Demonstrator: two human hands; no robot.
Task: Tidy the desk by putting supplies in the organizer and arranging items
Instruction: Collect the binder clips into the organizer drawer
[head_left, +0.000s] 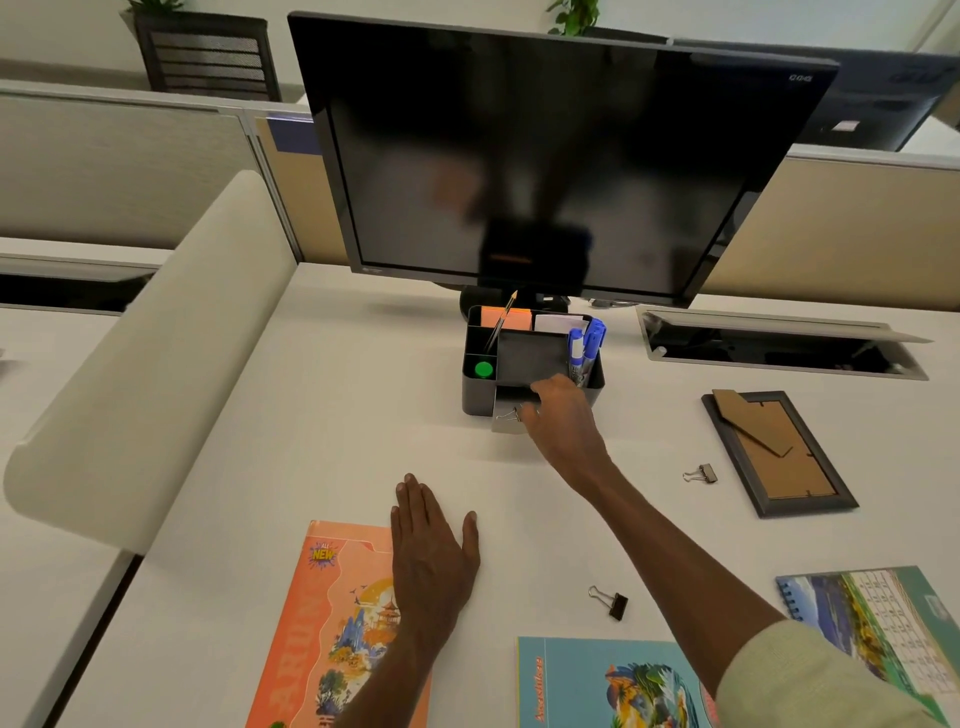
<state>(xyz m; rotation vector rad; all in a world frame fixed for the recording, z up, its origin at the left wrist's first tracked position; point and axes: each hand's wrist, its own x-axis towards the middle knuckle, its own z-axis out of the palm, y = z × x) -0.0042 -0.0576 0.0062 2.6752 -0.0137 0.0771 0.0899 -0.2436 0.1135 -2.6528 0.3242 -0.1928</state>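
White desk (322, 415) carries all. Dark grey plastic organizer (475, 384) below black monitor (545, 156), small drawer (506, 423) pulled out. Right hand (558, 415) at drawer, pinching silver-handled binder clip (508, 415). Left hand (434, 551) flat, fingers straight, beside orange notebook (322, 623). Two black binder clips (615, 603) (702, 473) loose on desk.

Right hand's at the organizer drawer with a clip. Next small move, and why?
Probably let go of the binder clip into the open drawer and pull the right hand back. The clip already sits over the drawer at the fingertips, and two more clips lie loose on the desk, waiting to be fetched. The left hand rests flat.
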